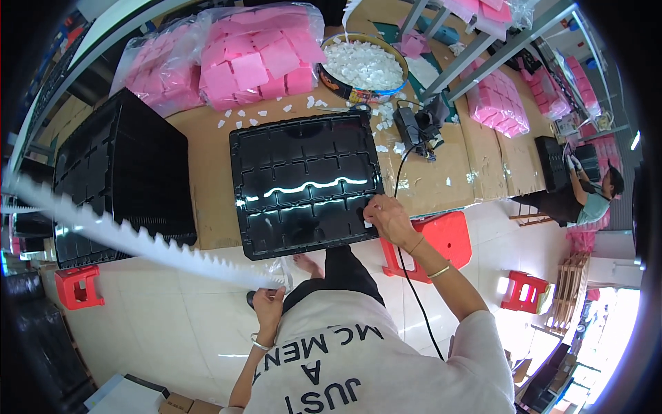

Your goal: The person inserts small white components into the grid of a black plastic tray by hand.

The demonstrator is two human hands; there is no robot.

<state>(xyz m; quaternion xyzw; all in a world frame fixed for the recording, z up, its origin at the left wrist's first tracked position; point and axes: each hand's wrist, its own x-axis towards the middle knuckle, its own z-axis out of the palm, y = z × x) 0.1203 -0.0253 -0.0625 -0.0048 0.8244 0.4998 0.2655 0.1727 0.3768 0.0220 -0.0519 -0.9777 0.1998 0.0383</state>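
Note:
A glossy black plastic tray (303,148) with moulded compartments lies on the cardboard-covered table in front of me. My right hand (389,219) is at its near right edge, fingers pinched together, with a small white piece (367,223) showing at their tips against the tray. Down by my waist, my left hand (269,305) pinches the end of a long white strip (148,243) with a toothed edge. That strip stretches up to the far left, passing in front of a tall stack of black trays (152,165).
Bags of pink pieces (262,58) and a round tub (352,93) of white scraps stand at the back. Scissors (345,108) and a black adapter (408,127) with a trailing cable lie nearby. Red stools (441,241) are below. A co-worker (586,196) is at the far right.

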